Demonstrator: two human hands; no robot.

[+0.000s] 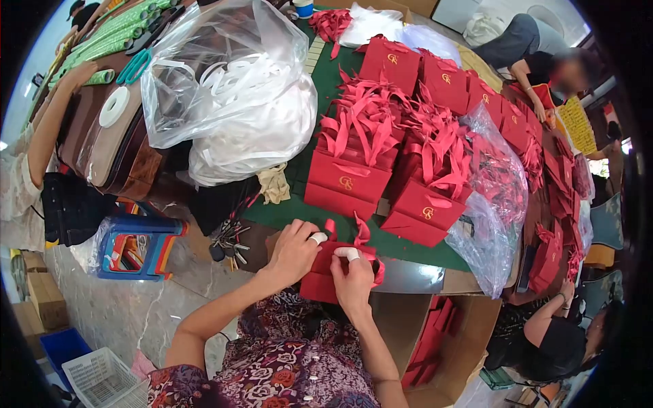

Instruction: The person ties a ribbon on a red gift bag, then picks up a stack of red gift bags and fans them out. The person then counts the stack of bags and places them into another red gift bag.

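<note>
A red paper gift bag (318, 287) is held in front of my body at the table's near edge. My left hand (296, 250) has its bent fingers closed on the bag's upper left side; one finger wears a white wrap. My right hand (354, 277) pinches at the bag's upper right side, also with a white-wrapped finger. A red ribbon (362, 232) rises from the bag between and behind my hands. The exact contact under my fingertips is hidden.
Several red bags (348, 182) with gold lettering and ribbons stand ahead on the green table (286, 215). A clear plastic sack (252, 129) of white ribbon lies left. Below right is a cardboard box (469, 333) holding red bags. Other people sit right; another person's arm (47, 129) is left.
</note>
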